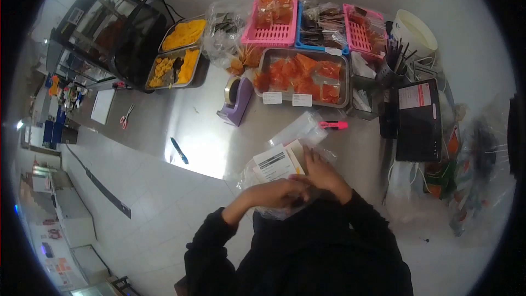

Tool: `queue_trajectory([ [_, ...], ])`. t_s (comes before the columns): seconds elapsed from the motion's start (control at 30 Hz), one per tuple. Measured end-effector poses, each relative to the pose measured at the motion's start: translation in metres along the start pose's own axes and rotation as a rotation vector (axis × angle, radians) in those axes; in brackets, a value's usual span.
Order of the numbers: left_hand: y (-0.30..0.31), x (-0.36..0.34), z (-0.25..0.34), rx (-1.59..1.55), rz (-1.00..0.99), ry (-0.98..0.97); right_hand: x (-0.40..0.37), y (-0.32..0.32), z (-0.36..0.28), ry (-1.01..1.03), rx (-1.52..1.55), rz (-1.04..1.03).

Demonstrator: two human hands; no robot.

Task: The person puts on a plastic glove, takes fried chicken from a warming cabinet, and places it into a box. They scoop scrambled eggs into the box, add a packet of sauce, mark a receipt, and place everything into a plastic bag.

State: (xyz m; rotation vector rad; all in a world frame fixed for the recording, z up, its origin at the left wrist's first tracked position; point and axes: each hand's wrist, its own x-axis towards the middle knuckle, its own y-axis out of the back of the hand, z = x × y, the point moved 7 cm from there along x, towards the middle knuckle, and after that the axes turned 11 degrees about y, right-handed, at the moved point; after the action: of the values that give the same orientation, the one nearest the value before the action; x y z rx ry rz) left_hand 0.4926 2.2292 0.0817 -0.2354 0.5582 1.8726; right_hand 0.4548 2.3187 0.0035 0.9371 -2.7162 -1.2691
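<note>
Our left hand (279, 192) clasps the bag (247, 176); right hand (324, 174) presses it, grip unclear.
Label (272, 163) on; far tray (304, 50) full.

Both arms are in front of the chest, black sleeves down to the wrists, elbows bent and out wide. The left hand (278, 192) comes across from the left, back of the hand up, fingers curled towards the right one; how tight that grip is, hard to tell. The right hand (322, 173) sits just beyond it, palm down, fingers stretched forward and slightly left. The two hands are touching, knuckles against wrist.
</note>
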Motion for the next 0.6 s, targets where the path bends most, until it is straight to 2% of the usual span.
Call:
queue_trajectory([
  [0.07, 0.007, 0.015, 0.001, 0.118, 0.257, 0.126, -0.018, 0.002, 0.011, 0.095, -0.149, -0.033],
  [0.13, 0.012, 0.015, 0.007, 0.367, 0.382, 0.223, -0.038, 0.014, 0.007, 0.142, -0.422, -0.088],
  [0.17, 0.012, 0.013, 0.009, 0.491, 0.445, 0.272, -0.046, 0.016, 0.004, 0.11, -0.535, -0.28],
  [0.23, 0.012, 0.008, -0.005, 0.611, 0.639, 0.252, -0.067, 0.033, -0.003, 0.036, -0.747, -0.668],
  [0.3, 0.019, -0.004, -0.001, 0.65, 0.853, 0.217, -0.061, 0.069, -0.025, 0.068, -0.5, -0.512],
  [0.33, 0.014, -0.004, -0.011, 0.696, 0.845, 0.248, -0.055, 0.081, -0.032, 0.087, -0.378, -0.434],
  [0.43, 0.003, 0.001, -0.017, 0.797, 0.841, 0.305, -0.032, 0.128, -0.074, 0.507, -0.481, 0.614],
  [0.5, 0.003, 0.003, -0.021, 0.794, 0.804, 0.327, 0.01, 0.092, -0.02, 0.357, -0.425, 0.52],
  [0.57, 0.005, 0.005, -0.022, 0.758, 0.819, 0.319, 0.042, 0.073, 0.012, 0.246, -0.041, 0.404],
  [0.6, 0.005, 0.007, -0.02, 0.764, 0.834, 0.308, 0.059, 0.069, 0.015, 0.211, 0.307, 0.325],
])
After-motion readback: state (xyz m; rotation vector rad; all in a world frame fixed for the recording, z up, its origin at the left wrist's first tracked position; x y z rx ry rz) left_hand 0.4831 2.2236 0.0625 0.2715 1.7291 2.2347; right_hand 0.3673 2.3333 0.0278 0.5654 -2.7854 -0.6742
